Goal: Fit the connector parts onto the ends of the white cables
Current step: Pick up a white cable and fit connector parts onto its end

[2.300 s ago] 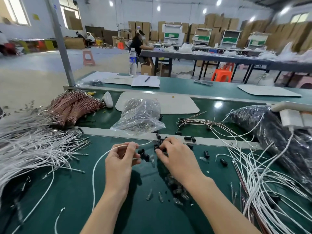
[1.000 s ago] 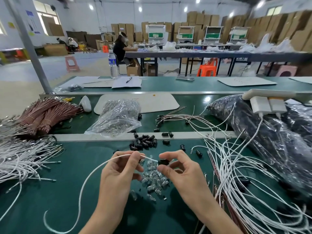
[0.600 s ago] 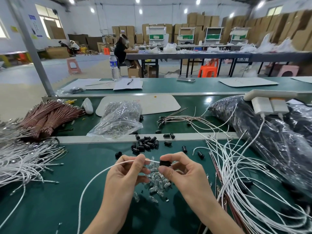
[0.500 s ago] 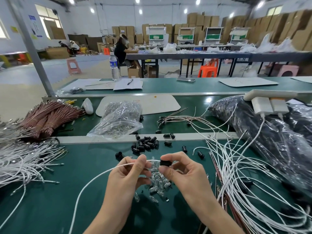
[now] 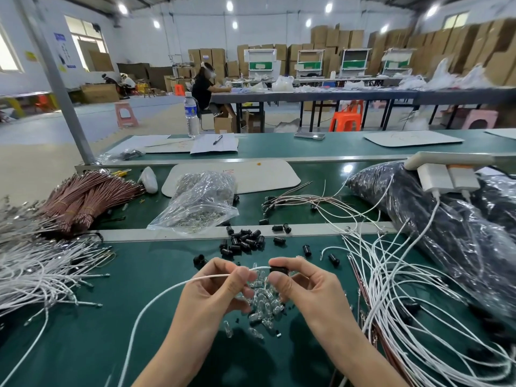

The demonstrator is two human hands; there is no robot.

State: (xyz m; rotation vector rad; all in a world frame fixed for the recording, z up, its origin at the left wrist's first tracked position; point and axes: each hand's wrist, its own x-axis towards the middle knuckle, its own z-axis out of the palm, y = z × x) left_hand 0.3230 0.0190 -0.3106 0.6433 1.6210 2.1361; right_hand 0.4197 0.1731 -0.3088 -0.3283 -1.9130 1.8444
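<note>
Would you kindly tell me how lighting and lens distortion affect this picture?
Head view: wide-angle lens slants the grey post; a ceiling lamp reflects as glare on the green belt; left hand and right hand throw soft shadows; white cable sharp.

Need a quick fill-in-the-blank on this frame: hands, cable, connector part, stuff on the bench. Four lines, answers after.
1. The left hand pinches a ____ cable.
2. The right hand holds a small ____ connector part at that cable's end.
3. The bundle of reddish-brown wires lies on the person's ____ side.
4. The pen lies on a sheet of ____.
Missing words: white; black; left; paper.
</note>
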